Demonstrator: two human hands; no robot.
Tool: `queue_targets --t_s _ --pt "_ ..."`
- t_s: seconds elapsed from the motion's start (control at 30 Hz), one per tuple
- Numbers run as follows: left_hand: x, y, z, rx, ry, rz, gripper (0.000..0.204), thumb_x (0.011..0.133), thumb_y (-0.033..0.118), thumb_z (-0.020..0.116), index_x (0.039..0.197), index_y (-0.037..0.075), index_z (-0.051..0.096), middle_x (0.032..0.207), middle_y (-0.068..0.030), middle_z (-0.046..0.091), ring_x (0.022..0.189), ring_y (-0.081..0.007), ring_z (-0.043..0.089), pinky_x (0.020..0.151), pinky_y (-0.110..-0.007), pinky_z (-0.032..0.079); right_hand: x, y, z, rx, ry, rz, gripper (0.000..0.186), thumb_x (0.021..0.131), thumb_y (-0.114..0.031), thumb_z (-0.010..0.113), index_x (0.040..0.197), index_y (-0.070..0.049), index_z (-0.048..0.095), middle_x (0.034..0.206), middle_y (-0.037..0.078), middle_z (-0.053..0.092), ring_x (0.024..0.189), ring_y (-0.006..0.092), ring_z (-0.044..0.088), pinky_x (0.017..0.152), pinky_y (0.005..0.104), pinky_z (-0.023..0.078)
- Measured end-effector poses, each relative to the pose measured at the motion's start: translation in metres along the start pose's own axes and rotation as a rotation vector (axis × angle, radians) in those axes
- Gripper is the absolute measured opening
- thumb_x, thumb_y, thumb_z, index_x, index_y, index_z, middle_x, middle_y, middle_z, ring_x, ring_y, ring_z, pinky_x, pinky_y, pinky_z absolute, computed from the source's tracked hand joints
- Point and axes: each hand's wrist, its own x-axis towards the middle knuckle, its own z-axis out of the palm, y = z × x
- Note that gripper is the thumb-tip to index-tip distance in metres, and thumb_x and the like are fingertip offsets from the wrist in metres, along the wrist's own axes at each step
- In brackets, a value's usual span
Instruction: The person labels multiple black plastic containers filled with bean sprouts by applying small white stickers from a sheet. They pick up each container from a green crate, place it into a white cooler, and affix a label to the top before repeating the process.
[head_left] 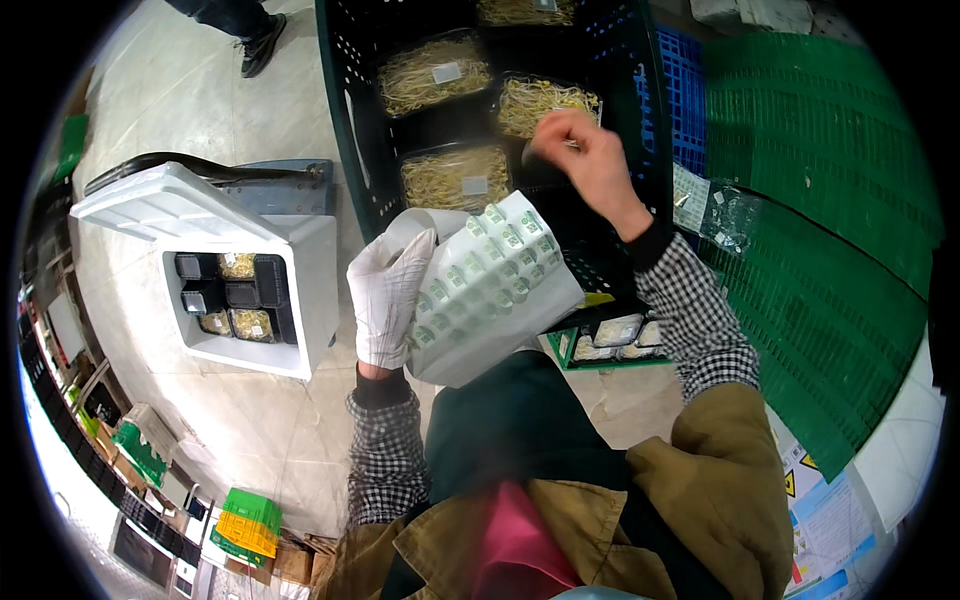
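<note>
My left hand [383, 300], in a white glove, grips a curled sheet of stickers [470, 345] by its left edge. Rows of small green-and-white labels cover the sheet's upper face. Bare and slightly blurred, my right hand [598, 170] is above a tray of bean sprouts [540, 100] with its fingers pinched together; anything between them is too small to make out. Other clear-wrapped sprout trays, one at the far left [430, 80] and one nearer [450, 172], each bear a pale label. They all lie in a dark green crate [345, 140].
On the left, an open white foam box [320, 290] holds black trays and sprout packs. Green slatted panels [820, 130] and a blue crate [680, 90] flank the right. A small green crate [610, 362] of packs sits by my body. Someone's shoe [263, 47] shows far left.
</note>
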Motion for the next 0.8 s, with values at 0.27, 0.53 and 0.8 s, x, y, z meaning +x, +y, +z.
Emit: queue_targets --t_s 0.27,0.53,0.8 --pt "-0.007 0.000 -0.010 -0.004 0.009 -0.015 0.019 0.089 0.009 0.068 0.103 -0.004 0.068 0.091 -0.0042 0.070 0.078 -0.0073 0.062 0.068 -0.021 0.049 0.022 0.173 -0.004 -0.495 0.572 0.424 0.020 0.081 -0.020 0.068 0.083 0.000 0.069 0.094 0.015 0.065 0.105 0.0324 0.056 0.092 0.0405 0.044" --pt "-0.008 0.002 -0.010 -0.058 0.070 -0.047 0.018 0.087 0.007 0.071 0.101 -0.004 0.069 0.088 -0.0023 0.069 0.077 -0.0052 0.059 0.068 -0.020 0.048 0.021 0.173 0.003 -0.600 0.534 0.474 0.026 0.079 -0.019 0.072 0.098 -0.005 0.065 0.106 0.015 0.060 0.102 0.0318 0.057 0.087 0.0412 0.047" --pt "0.002 0.001 -0.009 0.010 0.038 -0.004 0.019 0.088 0.010 0.070 0.100 -0.004 0.069 0.087 -0.0034 0.069 0.075 -0.0068 0.061 0.067 -0.021 0.048 0.021 0.175 -0.014 -0.663 0.444 0.419 0.025 0.087 -0.011 0.063 0.111 -0.006 0.060 0.108 0.015 0.059 0.098 0.0327 0.059 0.085 0.0417 0.048"
